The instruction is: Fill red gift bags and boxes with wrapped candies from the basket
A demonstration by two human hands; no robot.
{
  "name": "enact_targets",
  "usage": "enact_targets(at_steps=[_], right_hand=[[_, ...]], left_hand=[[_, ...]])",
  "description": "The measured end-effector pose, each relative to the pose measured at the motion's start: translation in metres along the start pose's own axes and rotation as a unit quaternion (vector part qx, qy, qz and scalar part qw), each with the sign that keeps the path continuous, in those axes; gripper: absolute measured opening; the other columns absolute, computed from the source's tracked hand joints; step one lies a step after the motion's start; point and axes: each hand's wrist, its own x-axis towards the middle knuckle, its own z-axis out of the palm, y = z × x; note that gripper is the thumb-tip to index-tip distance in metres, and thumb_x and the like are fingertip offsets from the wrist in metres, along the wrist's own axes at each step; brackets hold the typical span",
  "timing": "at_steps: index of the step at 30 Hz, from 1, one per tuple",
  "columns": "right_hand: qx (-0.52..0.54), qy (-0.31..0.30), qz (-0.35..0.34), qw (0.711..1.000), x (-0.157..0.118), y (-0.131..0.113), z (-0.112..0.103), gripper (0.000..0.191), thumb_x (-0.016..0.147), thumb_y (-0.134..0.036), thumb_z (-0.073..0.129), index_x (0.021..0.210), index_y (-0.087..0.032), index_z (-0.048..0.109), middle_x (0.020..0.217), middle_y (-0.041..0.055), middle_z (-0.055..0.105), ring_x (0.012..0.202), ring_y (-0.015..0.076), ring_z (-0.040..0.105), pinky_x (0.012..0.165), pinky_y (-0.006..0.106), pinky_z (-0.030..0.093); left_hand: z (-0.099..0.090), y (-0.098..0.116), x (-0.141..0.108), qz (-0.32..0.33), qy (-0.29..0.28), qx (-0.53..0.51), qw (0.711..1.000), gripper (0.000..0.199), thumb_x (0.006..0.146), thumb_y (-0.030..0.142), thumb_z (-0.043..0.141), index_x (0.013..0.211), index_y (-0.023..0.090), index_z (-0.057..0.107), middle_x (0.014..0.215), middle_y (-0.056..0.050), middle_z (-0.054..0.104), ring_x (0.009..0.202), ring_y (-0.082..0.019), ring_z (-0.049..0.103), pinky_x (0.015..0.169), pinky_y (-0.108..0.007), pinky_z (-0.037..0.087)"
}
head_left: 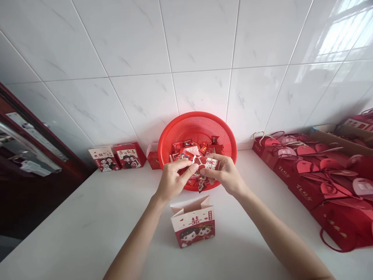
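Over the front of a red plastic basket (166,134), my two hands meet at a small white packet with red print (209,163). My left hand (175,177) pinches at its left end, thumb and forefinger together. With thumb and fingers, my right hand (225,173) grips the right part of the packet. Below them the basket holds several red wrapped sweets (204,147) and packets. A paper gift box (195,231), white above and red below with a cartoon couple, stands upright on the counter between my forearms, its top unfolded.
Two small printed boxes (129,155) stand at the wall on the left, and another red box (153,155) is partly behind the basket. Several red gift bags with cord handles (311,186) fill the right side. A dark red door (17,171) borders the counter's left.
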Motion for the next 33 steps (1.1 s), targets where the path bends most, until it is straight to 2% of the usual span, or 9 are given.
enact_targets(at_steps=[5,11,17,27,33], right_hand=[[0.011,0.012,-0.016,1.000,0.0007,0.0041,0.0008,0.038,0.058,-0.035,0.091,0.082,-0.016,0.069,0.055,-0.0054,0.058,0.045,0.0074,0.046,0.042,0.021,0.041],[0.026,0.013,-0.023,0.999,0.0018,0.0045,0.0021,0.036,0.058,-0.038,0.092,0.073,-0.015,0.069,0.058,-0.0039,0.060,0.046,0.0067,0.045,0.043,0.022,0.042],[0.028,0.015,-0.011,0.999,0.0007,0.0013,0.0022,0.038,0.056,-0.036,0.094,0.080,-0.016,0.072,0.070,0.0000,0.069,0.060,0.0114,0.059,0.053,0.023,0.049],[0.049,-0.007,-0.005,0.999,0.0007,0.0029,0.0010,0.036,0.055,-0.029,0.094,0.080,-0.017,0.071,0.066,-0.0025,0.066,0.056,0.0099,0.055,0.053,0.023,0.047],[0.035,-0.014,-0.011,0.999,0.0005,0.0025,-0.0006,0.033,0.062,-0.034,0.092,0.078,-0.017,0.068,0.065,-0.0023,0.065,0.056,0.0104,0.054,0.052,0.023,0.046]], left_hand=[[0.0009,0.0012,0.0003,-0.003,-0.002,-0.004,1.000,0.042,0.093,0.034,0.062,0.057,0.019,0.045,0.058,0.005,0.037,0.055,-0.011,0.034,0.054,-0.024,0.033],[-0.0009,0.0012,-0.0013,-0.026,0.000,-0.024,0.999,0.043,0.094,0.036,0.061,0.059,0.019,0.045,0.059,0.005,0.035,0.056,-0.010,0.032,0.053,-0.024,0.029],[-0.0016,-0.0015,-0.0023,-0.058,0.009,-0.039,0.997,0.042,0.094,0.041,0.062,0.062,0.018,0.048,0.061,0.004,0.035,0.058,-0.011,0.032,0.053,-0.025,0.028],[-0.0035,-0.0009,-0.0020,-0.064,-0.007,-0.047,0.997,0.043,0.096,0.042,0.059,0.063,0.018,0.045,0.062,0.004,0.035,0.059,-0.010,0.032,0.054,-0.024,0.029],[-0.0046,0.0005,-0.0016,-0.066,-0.015,-0.048,0.997,0.043,0.096,0.043,0.058,0.063,0.019,0.045,0.062,0.004,0.036,0.059,-0.011,0.032,0.054,-0.024,0.031]])
